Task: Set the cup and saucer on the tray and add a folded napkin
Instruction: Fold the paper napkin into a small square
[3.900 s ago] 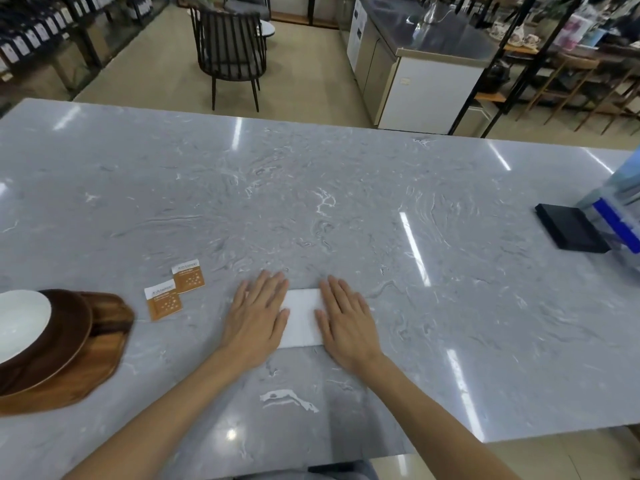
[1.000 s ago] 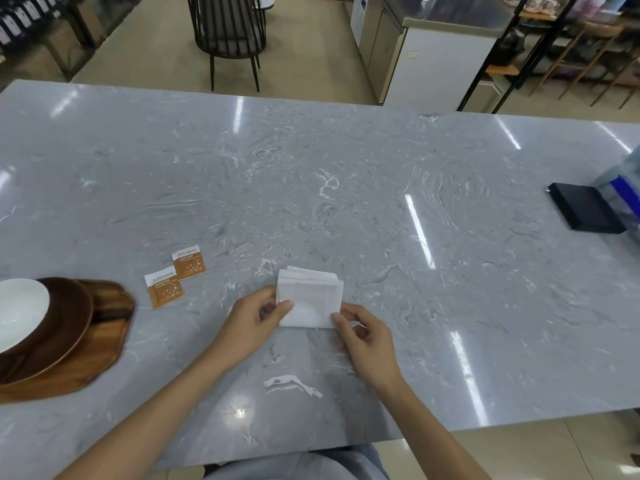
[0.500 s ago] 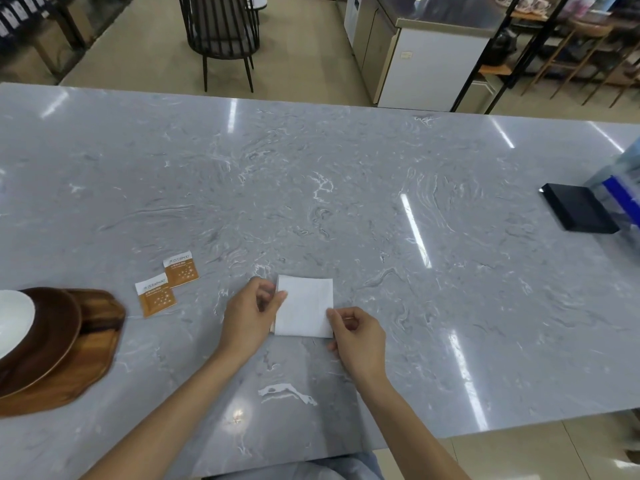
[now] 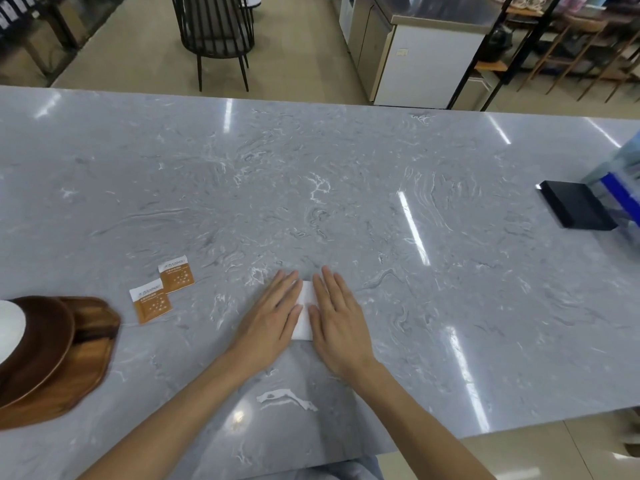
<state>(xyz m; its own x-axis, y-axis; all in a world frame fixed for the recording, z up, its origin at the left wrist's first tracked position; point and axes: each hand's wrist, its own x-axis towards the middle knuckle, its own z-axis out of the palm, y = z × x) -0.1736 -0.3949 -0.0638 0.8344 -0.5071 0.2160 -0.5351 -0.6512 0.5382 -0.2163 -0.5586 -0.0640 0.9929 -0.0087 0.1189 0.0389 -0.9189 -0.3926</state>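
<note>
A folded white napkin (image 4: 304, 315) lies flat on the grey marble table (image 4: 346, 202) near its front edge. My left hand (image 4: 272, 318) and my right hand (image 4: 337, 318) rest palm down on it, fingers straight and together, covering most of it; only a narrow strip shows between them. At the far left a wooden tray (image 4: 83, 368) carries a dark brown saucer (image 4: 45, 341) with something white (image 4: 10, 330) on it, cut off by the frame edge; whether it is the cup I cannot tell.
Two orange sachets (image 4: 162, 289) lie on the table between the tray and my hands. A black flat box (image 4: 575, 209) and a clear container with blue parts (image 4: 623, 188) sit at the right edge. Beyond the table stand a chair (image 4: 214, 32) and a counter (image 4: 415, 46).
My hands held the napkin's lower corners by the fingertips half a second ago. Now both palms lie flat on it, and the napkin looks narrower.
</note>
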